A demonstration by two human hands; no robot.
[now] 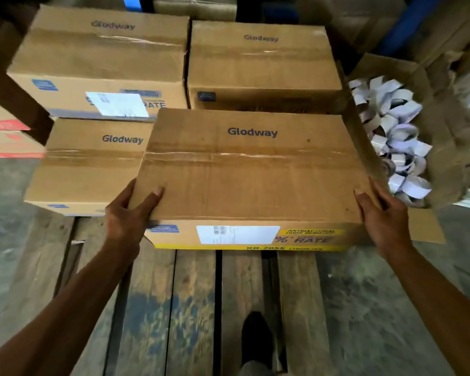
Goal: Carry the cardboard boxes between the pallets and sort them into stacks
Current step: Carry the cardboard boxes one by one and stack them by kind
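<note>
So both hands are clamped on a taped cardboard box (251, 169) with "Glodway" printed on the lid, one hand per near corner: the left hand (128, 213) wraps the near-left corner with the thumb lying on top of the lid, and the right hand (383, 213) does the same on the near-right corner, thumb on top too, fingers out of sight down the side. The box is over the wooden pallet (196, 308), near the front edge of the load; can't tell whether its bottom is actually resting on the boards or is just above them. Its front face has a white label, a blue logo and a yellow strip with printing. Just to its left, partly tucked behind it, is another Glodway box (87, 164) sitting low on the pallet. Behind those, two more of the same kind sit side by side and higher up, the back left box (101, 58) with a white label on its front and the back right box (261, 63) touching it. Off to the right there's an open carton (442, 147) stuffed with white paper scraps (394, 139). A dark shoe (257, 340) shows at the bottom between the boards.
</note>
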